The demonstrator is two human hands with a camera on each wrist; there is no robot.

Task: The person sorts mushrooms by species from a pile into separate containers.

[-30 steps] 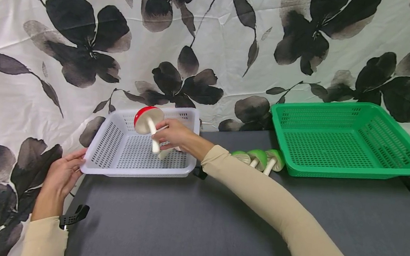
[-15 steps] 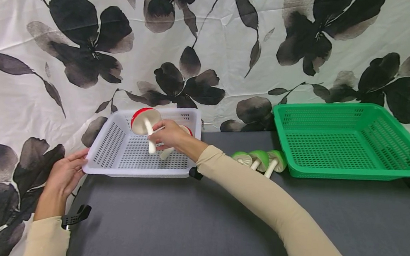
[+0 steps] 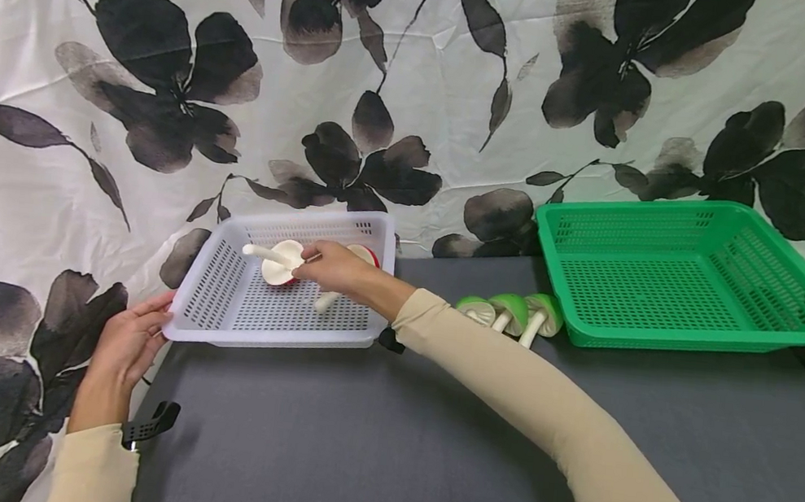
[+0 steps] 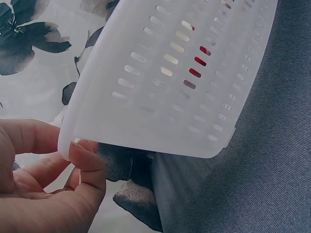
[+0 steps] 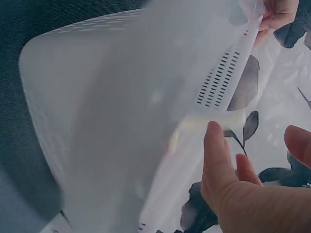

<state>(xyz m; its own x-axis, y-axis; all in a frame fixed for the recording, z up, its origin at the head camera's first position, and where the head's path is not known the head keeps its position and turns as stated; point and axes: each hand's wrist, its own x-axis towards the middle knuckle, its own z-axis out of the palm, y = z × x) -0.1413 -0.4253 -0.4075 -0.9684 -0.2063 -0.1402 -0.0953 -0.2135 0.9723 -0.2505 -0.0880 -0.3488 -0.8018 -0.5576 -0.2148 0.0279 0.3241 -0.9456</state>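
A white perforated basket [image 3: 268, 342] stands at the table's left, and my left hand [image 3: 128, 337] pinches its left front corner. In the left wrist view the thumb and fingers [image 4: 90, 167] take the rim between them. A red-capped toy mushroom [image 3: 281, 273] is inside the basket with its pale underside up and its stem toward the left. My right hand [image 3: 337, 267] is over the basket, fingertips by this mushroom's cap. In the right wrist view, thumb and fingers [image 5: 218, 155] are spread apart near the blurred mushroom [image 5: 192, 124]. Another red-capped mushroom [image 3: 327, 302] lies partly behind the right hand.
Three green-capped mushrooms [image 3: 509, 314] lie in a row on the grey table [image 3: 367, 444], between the baskets. A green perforated basket [image 3: 702, 348] stands at the right. Behind the table hangs a floral cloth [image 3: 423, 57]. The right forearm crosses above the table.
The right hand has let go of the red-capped mushroom, which has dropped and tipped so its stem points left. The left hand keeps its place on the rim.
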